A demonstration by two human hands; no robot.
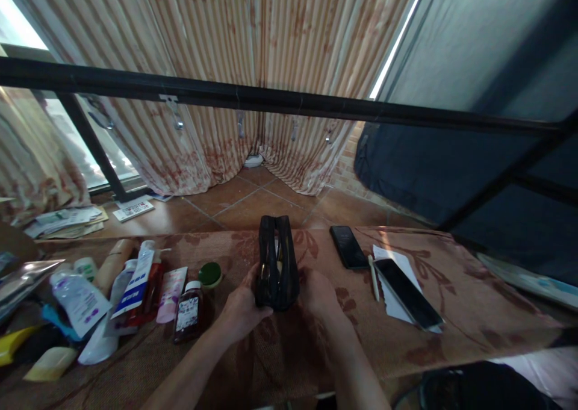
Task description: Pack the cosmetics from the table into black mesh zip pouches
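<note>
Where the left hand and right hand flank it, a black pouch gapes over brown patterned cloth.
Its long axis runs away from the person, neither hand nearer. The left curls around its near-left side, thumb at the corner; the right's fingertips are hidden, its grip I can't tell. Beyond, striped curtains meet a tiled floor.
</note>
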